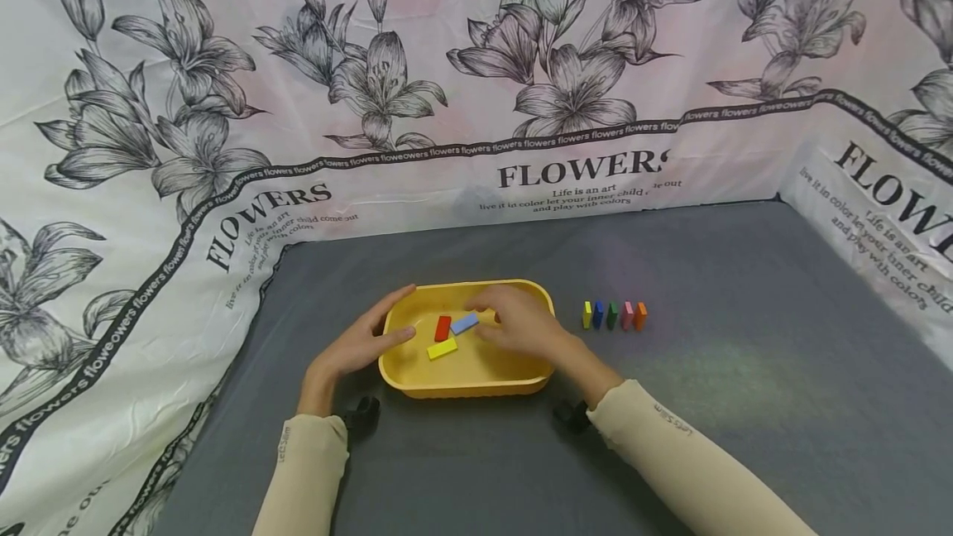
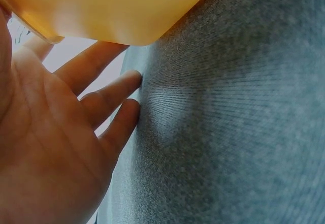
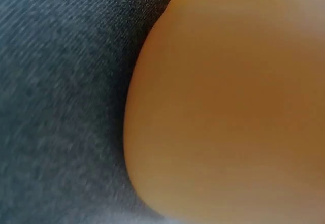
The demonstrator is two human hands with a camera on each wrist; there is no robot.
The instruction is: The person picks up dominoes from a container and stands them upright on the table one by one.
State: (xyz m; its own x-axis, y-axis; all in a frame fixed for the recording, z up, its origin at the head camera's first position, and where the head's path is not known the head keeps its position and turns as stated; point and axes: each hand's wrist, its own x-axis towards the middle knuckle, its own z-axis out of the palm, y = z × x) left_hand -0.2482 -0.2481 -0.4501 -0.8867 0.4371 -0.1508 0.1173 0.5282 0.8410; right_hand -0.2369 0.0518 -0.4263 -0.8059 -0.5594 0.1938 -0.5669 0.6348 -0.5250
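Observation:
A yellow plastic tray point(image 1: 469, 389) lies on the dark cloth in the head view. My left hand point(image 1: 359, 344) holds its left side, thumb over the rim and the other fingers outside; the left wrist view shows those fingers point(image 2: 117, 89) spread beside the wall. Inside lie a red block point(image 1: 442, 328), a light blue block point(image 1: 465, 323) and a yellow block point(image 1: 442, 349). My right hand point(image 1: 519, 323) reaches in over the right side, fingertips close to the light blue block's right end, a gap between finger and thumb. Its palm hides part of the tray floor.
Right of the tray several small blocks stand upright in a row: yellow point(image 1: 586, 315), blue point(image 1: 598, 315), green point(image 1: 612, 316), pink point(image 1: 628, 316) and orange point(image 1: 640, 317). Behind the dark table cloth point(image 1: 476, 470) hangs a flower-printed curtain point(image 1: 417, 180).

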